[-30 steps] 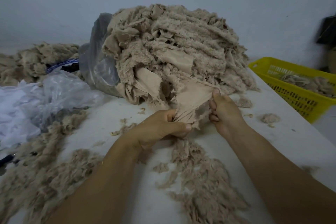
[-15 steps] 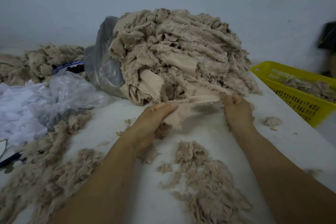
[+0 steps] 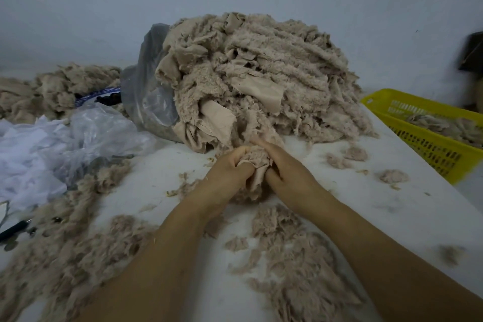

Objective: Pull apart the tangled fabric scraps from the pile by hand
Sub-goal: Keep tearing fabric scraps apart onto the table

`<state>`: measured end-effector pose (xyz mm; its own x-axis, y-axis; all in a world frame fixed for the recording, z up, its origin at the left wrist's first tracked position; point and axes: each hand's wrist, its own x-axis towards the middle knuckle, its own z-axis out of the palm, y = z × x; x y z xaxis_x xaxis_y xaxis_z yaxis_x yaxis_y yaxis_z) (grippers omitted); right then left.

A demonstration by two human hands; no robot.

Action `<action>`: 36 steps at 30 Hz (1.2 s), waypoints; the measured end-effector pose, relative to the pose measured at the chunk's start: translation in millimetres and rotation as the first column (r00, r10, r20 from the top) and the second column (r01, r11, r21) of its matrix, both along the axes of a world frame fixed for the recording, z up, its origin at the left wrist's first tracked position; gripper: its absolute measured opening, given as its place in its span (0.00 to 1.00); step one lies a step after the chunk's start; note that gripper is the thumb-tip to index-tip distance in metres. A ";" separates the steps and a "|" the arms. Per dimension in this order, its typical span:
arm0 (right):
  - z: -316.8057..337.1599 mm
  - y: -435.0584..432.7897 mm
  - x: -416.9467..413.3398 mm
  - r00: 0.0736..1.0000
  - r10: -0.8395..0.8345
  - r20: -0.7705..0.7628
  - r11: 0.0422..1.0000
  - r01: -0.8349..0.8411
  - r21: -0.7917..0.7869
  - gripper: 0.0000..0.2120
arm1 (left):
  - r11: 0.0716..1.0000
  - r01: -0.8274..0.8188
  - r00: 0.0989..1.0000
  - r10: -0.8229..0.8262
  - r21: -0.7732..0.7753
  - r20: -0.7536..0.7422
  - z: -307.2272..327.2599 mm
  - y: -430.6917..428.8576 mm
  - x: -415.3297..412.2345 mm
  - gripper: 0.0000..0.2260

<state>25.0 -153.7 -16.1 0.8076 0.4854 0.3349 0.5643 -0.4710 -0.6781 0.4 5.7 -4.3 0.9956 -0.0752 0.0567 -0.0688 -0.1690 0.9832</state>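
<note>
A big pile of beige fleece fabric scraps spills out of a clear plastic bag at the middle back of the white table. Right at its front foot, both hands meet on one bunched scrap. My left hand grips the scrap's left side with curled fingers. From the right, my right hand holds it, index finger reaching up into the pile. Part of the scrap is hidden between the two palms.
Pulled fluff lies in heaps in front of my arms and along the left. Crumpled clear plastic covers the left side. A yellow basket holding fluff stands at the right table edge. A pen lies far left.
My hands had stretched a scrap wide apart half a second ago. Now they have come together at the pile's foot and bunch the scrap between them.
</note>
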 end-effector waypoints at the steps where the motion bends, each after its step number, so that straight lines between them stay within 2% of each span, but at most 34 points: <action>1: -1.3 -0.7 1.9 1.000 0.003 -0.002 1.000 -0.003 -0.010 0.20 | 1.000 -0.027 1.000 0.027 0.011 0.002 0.2 -0.7 0.0 0.14; 3: -2.9 -3.4 5.4 0.999 -0.033 0.027 0.999 0.034 -0.043 0.03 | 0.998 -0.061 0.998 0.061 0.002 0.002 0.9 -2.4 0.8 0.14; 7: -0.7 -6.6 8.0 0.966 -0.203 0.157 0.971 0.220 -0.093 0.09 | 0.996 -0.083 0.996 0.083 0.021 -0.019 0.9 -0.9 1.8 0.17; 8: -0.3 -5.8 7.2 0.945 -0.249 0.211 0.950 0.281 -0.136 0.09 | 0.997 -0.077 0.997 0.078 0.026 -0.027 0.6 -0.3 2.2 0.16; 10: -2.6 -1.1 5.2 0.912 -0.302 0.278 0.909 0.364 -0.206 0.09 | 0.998 -0.051 0.997 0.053 0.024 -0.057 0.3 -0.4 4.1 0.09; 15: -3.8 0.7 7.6 0.902 -0.412 0.132 0.879 0.431 -0.203 0.09 | 0.998 0.058 0.992 -0.061 -0.031 -0.115 7.0 -6.4 1.7 0.04; 16: -5.5 3.2 7.1 0.907 -0.406 0.112 0.881 0.421 -0.214 0.09 | 0.996 0.076 0.989 -0.081 -0.040 -0.123 8.3 -7.9 1.9 0.05; 19: -7.5 0.8 12.9 0.910 -0.413 0.028 0.887 0.409 -0.214 0.10 | 0.978 0.168 0.974 -0.184 -0.126 -0.131 7.9 -1.3 -2.3 0.20; 21: -0.7 -21.9 28.0 0.831 -0.547 -0.103 0.834 0.530 -0.154 0.12 | 0.876 0.383 0.907 -0.417 -0.294 -0.060 11.5 2.9 -12.6 0.17; 22: 2.3 -35.8 33.8 0.777 -0.614 -0.141 0.790 0.603 -0.111 0.13 | 0.830 0.429 0.887 -0.462 -0.357 -0.008 13.4 3.4 -17.8 0.14; 23: 2.7 -44.5 35.7 0.754 -0.642 -0.136 0.766 0.637 -0.087 0.14 | 0.839 0.387 0.909 -0.417 -0.381 0.006 13.5 3.3 -17.6 0.11; 25: -3.1 -39.0 31.6 0.824 -0.563 -0.062 0.824 0.554 -0.123 0.13 | 0.906 0.092 0.983 -0.149 -0.414 -0.109 9.2 4.5 -6.3 0.11; 26: -7.3 -29.9 27.9 0.871 -0.489 -0.047 0.867 0.479 -0.134 0.12 | 0.894 -0.019 0.988 -0.051 -0.448 -0.143 7.2 4.7 -1.2 0.11; 27: -10.9 -23.3 24.1 0.903 -0.426 -0.047 0.900 0.419 -0.117 0.09 | 0.876 -0.062 0.989 -0.012 -0.479 -0.149 5.9 3.4 2.5 0.10; 29: -10.1 -19.9 21.3 0.934 -0.350 -0.076 0.937 0.350 -0.020 0.07 | 0.888 -0.064 0.992 0.005 -0.455 -0.130 1.3 0.3 5.7 0.07; 31: -2.9 -25.2 20.0 0.948 -0.307 -0.085 0.938 0.316 0.144 0.12 | 0.930 -0.086 0.991 0.041 -0.357 -0.131 -4.8 -3.2 4.1 0.07; 33: 0.9 -26.0 11.9 0.964 -0.267 0.015 0.932 0.254 0.257 0.12 | 0.949 -0.115 0.989 0.083 -0.293 -0.120 -7.4 -8.9 2.4 0.12; 34: 1.2 -22.8 7.4 0.969 -0.242 0.059 0.938 0.218 0.270 0.11 | 0.950 -0.114 0.990 0.087 -0.289 -0.107 -8.4 -12.0 1.7 0.15; 36: 1.7 -14.4 1.2 0.979 -0.194 0.063 0.966 0.179 0.184 0.18 | 0.955 -0.082 0.995 0.063 -0.285 -0.076 -9.1 -17.3 -0.8 0.16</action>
<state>26.2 -168.1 -14.4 0.8455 0.2559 0.4687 0.5333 -0.4496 -0.7166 -0.4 -11.6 -13.3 1.0000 0.0077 0.0001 -0.0011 0.1192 0.9929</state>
